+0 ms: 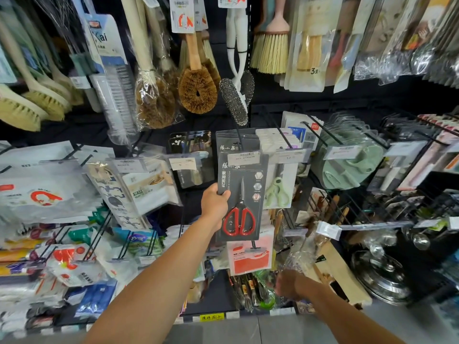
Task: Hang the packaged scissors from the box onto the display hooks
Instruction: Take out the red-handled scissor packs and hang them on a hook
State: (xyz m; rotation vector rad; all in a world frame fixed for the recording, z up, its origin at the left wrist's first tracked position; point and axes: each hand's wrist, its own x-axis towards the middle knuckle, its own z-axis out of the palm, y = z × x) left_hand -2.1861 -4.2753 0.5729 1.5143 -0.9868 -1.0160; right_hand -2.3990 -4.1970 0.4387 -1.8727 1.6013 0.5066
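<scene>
A dark grey card pack of red-handled scissors (242,194) is held up in front of the display, its top at the tip of a black hook (239,139) where more of the same packs (233,140) hang behind it. My left hand (214,203) grips the pack's left edge, thumb on its front. My right hand (288,284) is low at the lower right and blurred, near a cardboard box (340,271). I cannot tell if it holds anything. Whether the pack's hole is over the hook is hidden by the price tag (244,157).
Brushes (197,88) hang in the row above. Green scissors packs (278,192) hang just right of the hook, bagged goods (146,184) to the left. Metal ladles and lids (382,274) sit at the lower right. Hooks with price tags stick out all around.
</scene>
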